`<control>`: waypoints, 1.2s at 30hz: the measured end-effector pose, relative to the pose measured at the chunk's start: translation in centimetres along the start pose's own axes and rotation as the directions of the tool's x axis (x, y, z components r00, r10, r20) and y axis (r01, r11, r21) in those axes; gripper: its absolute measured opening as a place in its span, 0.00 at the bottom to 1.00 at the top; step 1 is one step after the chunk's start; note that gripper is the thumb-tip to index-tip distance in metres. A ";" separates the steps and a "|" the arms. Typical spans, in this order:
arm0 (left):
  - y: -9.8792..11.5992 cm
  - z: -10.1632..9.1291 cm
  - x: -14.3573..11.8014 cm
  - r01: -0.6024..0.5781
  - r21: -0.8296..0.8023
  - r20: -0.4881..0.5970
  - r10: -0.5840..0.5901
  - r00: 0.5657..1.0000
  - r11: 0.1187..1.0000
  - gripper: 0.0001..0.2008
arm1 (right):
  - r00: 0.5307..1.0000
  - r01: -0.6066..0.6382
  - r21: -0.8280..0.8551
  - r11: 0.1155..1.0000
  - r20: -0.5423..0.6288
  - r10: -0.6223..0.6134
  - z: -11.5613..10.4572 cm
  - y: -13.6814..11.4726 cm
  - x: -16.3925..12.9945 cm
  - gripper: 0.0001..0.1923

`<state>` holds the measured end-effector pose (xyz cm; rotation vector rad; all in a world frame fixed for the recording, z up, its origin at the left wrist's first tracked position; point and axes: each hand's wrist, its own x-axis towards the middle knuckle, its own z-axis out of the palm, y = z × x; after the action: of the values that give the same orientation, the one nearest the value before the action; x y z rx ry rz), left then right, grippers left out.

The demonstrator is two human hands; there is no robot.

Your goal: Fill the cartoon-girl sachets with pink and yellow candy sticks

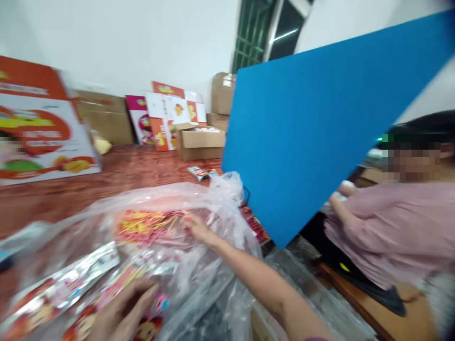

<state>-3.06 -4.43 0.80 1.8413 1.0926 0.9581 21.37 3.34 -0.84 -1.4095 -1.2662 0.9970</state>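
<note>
The right arm comes in bare from about five o'clock and stretches long toward eleven o'clock, elbow nearly straight, forearm turned so its inner side faces up. The right hand point(197, 228) lies flat and low at the end of it, fingers loosely extended and pointing toward ten o'clock, nothing clasped that can be made out. The left hand point(122, 310) sits close in at about seven o'clock, palm down, fingers spread and gently curled, tips aimed toward two o'clock; motion blur hides its grip.

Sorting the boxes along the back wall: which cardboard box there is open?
The plain brown box standing on the floor right of the printed orange cartons; its flaps stand up, while the stacked brown boxes behind are shut.
</note>
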 end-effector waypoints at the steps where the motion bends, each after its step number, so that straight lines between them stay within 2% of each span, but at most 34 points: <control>1: 0.8 -0.3 0.1 0.012 -0.040 0.025 -0.011 1.000 0.999 0.18 | 1.000 0.008 0.037 0.999 0.013 -0.008 0.1 -0.6 -0.2 0.07; 3: 1.9 -0.6 0.8 0.035 -0.116 0.029 -0.032 0.999 0.993 0.15 | 0.995 0.010 0.108 0.994 0.101 -0.021 0.3 -1.3 -0.6 0.10; 5: 2.1 -0.7 1.7 0.069 -0.224 0.023 -0.065 0.998 0.972 0.12 | 0.973 0.008 0.160 0.987 0.225 -0.045 0.6 -1.7 -1.1 0.15; 9: 1.0 -0.6 3.0 0.167 -0.397 0.112 -0.133 0.985 0.902 0.11 | 0.928 0.118 0.144 0.982 0.337 -0.161 1.4 -3.4 -3.4 0.17; 11: 0.5 -0.5 3.1 0.171 -0.407 0.099 -0.143 0.985 0.897 0.10 | 0.894 0.182 0.112 0.977 0.395 -0.212 1.8 -4.6 -4.6 0.16; 14: 0.0 -0.5 3.1 0.128 -0.307 0.032 -0.125 0.992 0.943 0.09 | 0.901 0.278 0.007 0.961 0.345 -0.263 1.8 -5.5 -5.4 0.14; 18: -0.7 -0.6 3.3 0.074 -0.201 0.044 -0.067 0.997 0.977 0.04 | 0.890 0.391 -0.227 0.892 0.339 -0.304 1.7 -4.5 -4.6 0.11; 21: -0.9 -0.4 3.5 0.121 -0.230 0.034 -0.116 0.993 0.966 0.05 | 0.853 0.487 -0.304 0.819 0.367 -0.371 2.1 -4.0 -4.4 0.09; 25: -0.5 0.3 3.7 0.130 -0.327 0.049 -0.121 0.991 0.936 0.08 | 0.807 0.573 -0.336 0.748 0.392 -0.442 2.5 -4.9 -4.8 0.08; 28: -0.3 0.5 3.8 0.140 -0.298 0.072 -0.124 0.990 0.944 0.08 | 0.788 0.606 -0.352 0.714 0.390 -0.476 2.3 -5.4 -4.9 0.11; 32: -0.2 0.8 3.7 0.135 -0.197 0.107 -0.115 0.988 0.971 0.11 | 0.819 0.553 -0.340 0.761 0.389 -0.422 1.5 -4.9 -4.7 0.12; 34: -0.1 0.8 3.6 0.126 -0.192 0.113 -0.105 0.988 0.973 0.13 | 0.857 0.482 -0.300 0.823 0.356 -0.372 1.1 -4.6 -4.7 0.12; 36: -0.1 0.8 3.5 0.111 -0.206 0.108 -0.090 0.990 0.972 0.14 | 0.900 0.389 -0.183 0.903 0.283 -0.331 0.8 -4.5 -4.6 0.10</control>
<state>-1.15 -1.37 1.14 1.6272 0.9755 0.8795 19.09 -1.14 3.32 -1.1816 -1.8076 0.7960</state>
